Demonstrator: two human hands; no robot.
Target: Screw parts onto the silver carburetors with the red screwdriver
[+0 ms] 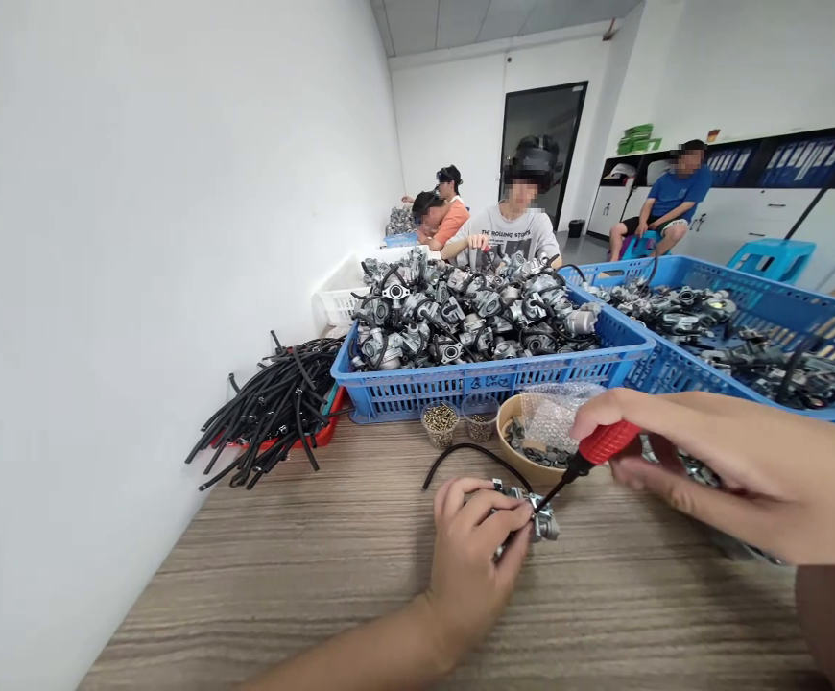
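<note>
On the wooden table (302,576), my left hand (475,552) wraps round a metal carburetor-like part (547,521) and presses it down. A black hose (465,448) curves out behind this part. My right hand (734,470) grips the red handle of a screwdriver (608,441), its fingers closed round it. The dark shaft slants down to the left, and its tip meets the metal part beside my left fingertips. Where the tip touches, the fingers partly hide the part.
Behind the hands stand two small cups of screws (439,422) (479,418), a round tub (514,451) and a blue crate (489,379) heaped with metal parts. Black hoses (274,413) fill a red tray at left. Another blue crate (806,307) is at right. Several people sit beyond.
</note>
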